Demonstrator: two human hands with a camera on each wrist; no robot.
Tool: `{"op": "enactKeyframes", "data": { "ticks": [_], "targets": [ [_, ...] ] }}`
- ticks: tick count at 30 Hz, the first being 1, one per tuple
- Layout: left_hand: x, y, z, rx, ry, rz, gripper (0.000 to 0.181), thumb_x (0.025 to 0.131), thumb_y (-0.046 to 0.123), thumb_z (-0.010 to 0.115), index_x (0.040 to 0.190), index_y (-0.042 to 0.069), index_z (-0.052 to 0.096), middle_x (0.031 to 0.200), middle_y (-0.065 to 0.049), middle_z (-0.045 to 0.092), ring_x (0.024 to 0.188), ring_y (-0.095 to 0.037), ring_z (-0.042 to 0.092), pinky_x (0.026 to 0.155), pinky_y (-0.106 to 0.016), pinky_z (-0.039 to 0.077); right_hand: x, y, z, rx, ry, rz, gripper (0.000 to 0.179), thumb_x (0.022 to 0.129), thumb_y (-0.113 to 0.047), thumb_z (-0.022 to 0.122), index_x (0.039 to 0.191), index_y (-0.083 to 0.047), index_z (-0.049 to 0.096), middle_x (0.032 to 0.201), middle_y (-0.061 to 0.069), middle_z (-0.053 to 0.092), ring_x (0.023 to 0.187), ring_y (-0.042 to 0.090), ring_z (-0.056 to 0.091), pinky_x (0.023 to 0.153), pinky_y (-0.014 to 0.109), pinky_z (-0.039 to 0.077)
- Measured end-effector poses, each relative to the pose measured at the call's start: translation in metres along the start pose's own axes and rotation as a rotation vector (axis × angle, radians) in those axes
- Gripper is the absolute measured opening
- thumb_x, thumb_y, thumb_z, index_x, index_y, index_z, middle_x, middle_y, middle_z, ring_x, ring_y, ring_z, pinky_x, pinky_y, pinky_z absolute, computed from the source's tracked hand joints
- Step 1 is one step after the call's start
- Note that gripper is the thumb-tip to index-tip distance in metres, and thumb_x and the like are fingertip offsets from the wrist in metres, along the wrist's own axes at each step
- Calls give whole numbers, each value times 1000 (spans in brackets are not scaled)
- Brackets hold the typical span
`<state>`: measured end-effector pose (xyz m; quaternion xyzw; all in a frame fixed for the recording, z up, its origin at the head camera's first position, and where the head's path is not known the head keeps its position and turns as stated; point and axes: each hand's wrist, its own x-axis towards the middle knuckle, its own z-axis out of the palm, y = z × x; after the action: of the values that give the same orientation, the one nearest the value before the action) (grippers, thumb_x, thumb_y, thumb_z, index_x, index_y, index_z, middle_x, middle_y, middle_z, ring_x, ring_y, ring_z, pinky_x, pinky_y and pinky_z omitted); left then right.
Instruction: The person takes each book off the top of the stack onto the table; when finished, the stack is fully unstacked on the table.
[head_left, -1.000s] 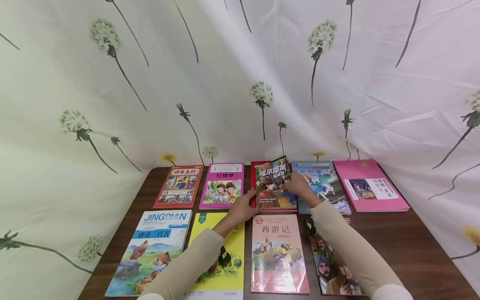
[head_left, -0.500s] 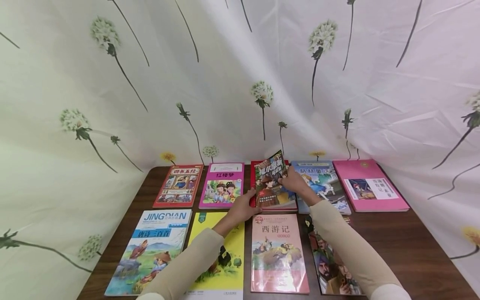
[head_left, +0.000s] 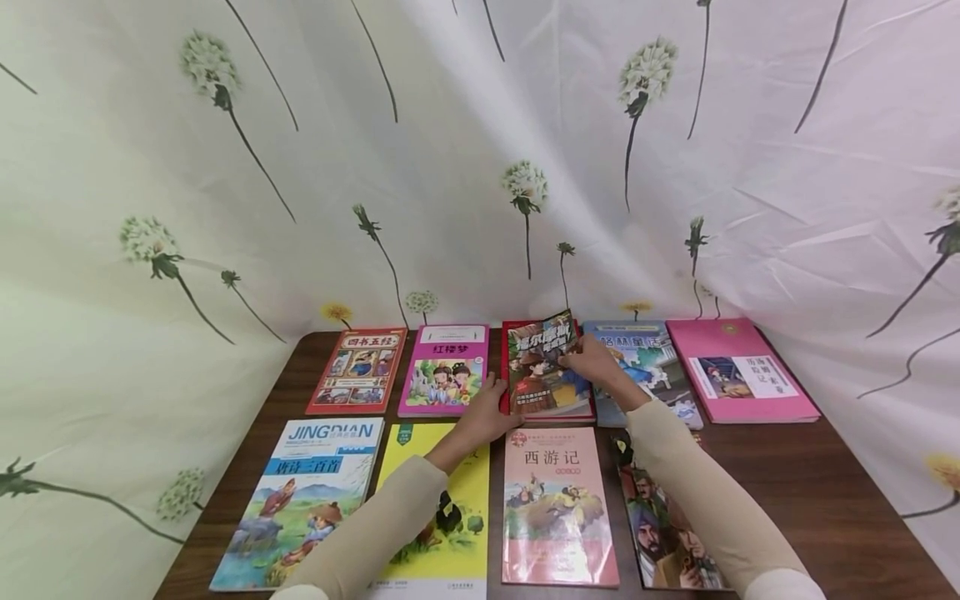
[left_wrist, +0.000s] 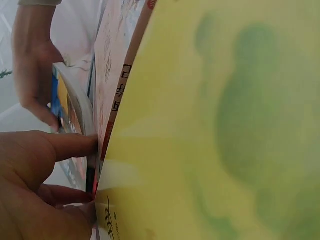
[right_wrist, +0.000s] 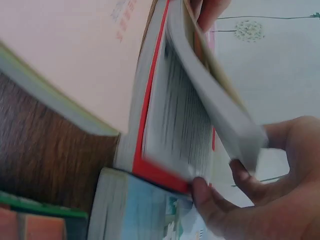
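Observation:
A dark comic-style book [head_left: 528, 375] lies over a red cover [head_left: 506, 342] in the middle of the back row. My right hand [head_left: 596, 362] pinches its upper right part and bends a block of pages [right_wrist: 220, 105] upward. In the right wrist view, the thumb and a finger meet that lifted block, while another fingertip touches the edge below it. Whether the red cover belongs to the same book I cannot tell. My left hand [head_left: 483, 412] grips the lower left corner, its fingers along the spine side and its thumb at the bottom edge.
Several books lie in two rows on the dark wooden table [head_left: 810, 500]. A pink-orange book [head_left: 558, 508] and a yellow book [head_left: 468, 492] are in front. A magenta book [head_left: 442, 375] and a blue book [head_left: 637, 367] flank the handled one. A dandelion-print cloth [head_left: 450, 167] hangs behind.
The lifted upper right corner rose and tilted further up half a second ago, then came lower again. My right hand moved slightly with it; my left hand stayed nearly still.

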<state>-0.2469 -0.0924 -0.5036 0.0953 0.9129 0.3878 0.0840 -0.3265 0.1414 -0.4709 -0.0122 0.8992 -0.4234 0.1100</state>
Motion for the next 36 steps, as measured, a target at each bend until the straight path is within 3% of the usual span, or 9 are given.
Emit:
{"op": "enactKeyframes", "data": {
  "ticks": [4,10,12,16,18,22,26,29,36],
  "targets": [
    [1,-1,0,5,-10,-5,81,97,25,78,159,-10,41,174,-29,21,158,-50,31,118,-62,45,2,6,-1,-49,-9,-24,34,102,-23,69,81,-10,46,68,0,36,59,15,31,58,32,32],
    [4,-1,0,-59,-9,-45,84,94,22,82,159,-10,39,175,-27,21,159,-49,29,119,-61,44,-6,4,3,-177,25,-59,28,102,-24,72,112,2,73,94,12,69,67,16,49,61,31,41],
    [5,-2,-1,-72,-10,-44,85,93,20,83,159,-10,39,175,-27,21,159,-49,29,119,-60,45,-7,1,5,-219,43,-64,27,102,-25,73,106,2,75,92,13,71,64,15,51,59,30,42],
    [5,-3,-2,-100,-7,-41,84,92,15,83,159,-10,39,175,-26,20,159,-48,28,118,-60,46,-3,-3,7,-142,48,-8,39,98,-20,73,65,-7,56,59,2,46,51,13,35,51,30,33],
    [4,-4,-3,-113,-3,-35,84,91,13,82,159,-10,39,175,-27,20,159,-48,28,117,-60,46,1,-1,6,-71,25,43,50,99,-19,71,60,-16,39,54,-4,30,49,12,27,50,31,29],
    [3,-6,-3,-116,-6,-22,82,92,12,82,159,-11,40,175,-28,20,159,-48,28,118,-60,46,8,3,6,26,-39,106,54,98,-20,72,59,-20,34,56,-7,26,53,12,25,56,33,32],
    [3,-7,-3,-125,-7,-1,81,92,12,82,157,-12,41,174,-30,20,159,-50,27,118,-60,46,7,2,8,38,-66,111,37,99,-20,73,73,-12,47,70,-2,37,64,16,32,64,35,36],
    [3,-7,-4,-130,-5,5,80,93,12,82,157,-12,41,174,-30,20,159,-50,27,118,-61,45,1,-1,9,39,-41,84,22,102,-19,70,101,-3,55,88,7,47,72,20,37,68,37,37],
    [1,-7,-4,-134,-18,7,82,93,11,81,159,-12,38,174,-30,20,157,-49,33,115,-58,49,-9,-2,5,227,-21,58,45,108,-16,61,145,4,44,92,9,61,59,15,51,58,33,48]
  ]
}}
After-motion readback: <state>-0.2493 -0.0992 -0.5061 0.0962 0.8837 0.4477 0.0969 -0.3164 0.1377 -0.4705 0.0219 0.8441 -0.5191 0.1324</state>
